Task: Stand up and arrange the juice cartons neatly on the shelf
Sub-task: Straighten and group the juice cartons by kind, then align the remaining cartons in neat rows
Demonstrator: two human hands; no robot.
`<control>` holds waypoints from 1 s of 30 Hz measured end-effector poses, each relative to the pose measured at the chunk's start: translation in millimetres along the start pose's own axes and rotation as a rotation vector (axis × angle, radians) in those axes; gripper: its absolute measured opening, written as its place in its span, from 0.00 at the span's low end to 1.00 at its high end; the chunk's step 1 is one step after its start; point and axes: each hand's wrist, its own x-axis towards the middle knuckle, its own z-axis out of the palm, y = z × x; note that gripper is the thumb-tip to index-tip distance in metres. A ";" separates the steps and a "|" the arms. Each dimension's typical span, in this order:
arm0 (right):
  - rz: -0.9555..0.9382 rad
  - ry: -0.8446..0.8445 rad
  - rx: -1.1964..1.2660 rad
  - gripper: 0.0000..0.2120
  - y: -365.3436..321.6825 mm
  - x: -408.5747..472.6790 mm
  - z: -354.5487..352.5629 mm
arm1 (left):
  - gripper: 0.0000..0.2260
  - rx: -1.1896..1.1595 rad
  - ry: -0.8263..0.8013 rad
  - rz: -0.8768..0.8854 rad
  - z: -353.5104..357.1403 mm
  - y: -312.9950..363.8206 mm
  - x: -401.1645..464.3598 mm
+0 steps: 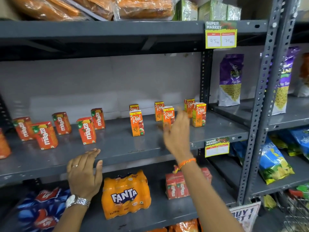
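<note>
Small orange juice cartons stand upright on the grey middle shelf (117, 144). Several Maaza cartons (86, 130) are scattered on the left half. Several Real cartons (136, 122) stand in loose pairs on the right half. My right hand (177, 131) reaches over the shelf, fingers apart, just in front of one Real carton (168, 115) and holding nothing. It looks blurred. My left hand (84, 171) rests open on the shelf's front edge, empty.
Below sit a Fanta multipack (126, 195), a Maaza pack (177, 187) and a blue bottle pack (43, 210). Purple snack bags (231, 79) stand on the right-hand rack behind a grey upright (260, 104). A price tag (220, 35) hangs from the upper shelf.
</note>
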 end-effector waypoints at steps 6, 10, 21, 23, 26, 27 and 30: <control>-0.340 -0.082 -0.108 0.24 -51.2 -84.2 69.3 | 0.20 -0.037 -0.078 -0.021 -9.7 5.0 1.0; -0.468 -0.033 -0.207 0.21 -48.9 -106.8 106.9 | 0.20 -0.067 -0.162 -0.044 -26.9 10.7 4.7; -0.534 0.206 -0.326 0.18 -32.1 -107.6 134.0 | 0.30 -0.527 -0.462 -0.707 -33.1 -53.9 121.1; -0.534 0.204 -0.334 0.18 -32.2 -107.9 133.9 | 0.31 -0.540 -0.586 -0.723 -18.4 -64.0 135.1; -0.533 0.196 -0.337 0.18 -31.1 -108.1 133.4 | 0.25 -0.664 -0.686 -0.695 -2.2 -66.0 140.1; -0.529 0.192 -0.339 0.18 -31.1 -108.2 133.3 | 0.25 -0.697 -0.689 -0.689 1.2 -65.5 139.3; -0.515 0.182 -0.350 0.18 -32.2 -108.7 133.5 | 0.25 -0.777 -0.665 -0.675 7.5 -63.3 136.8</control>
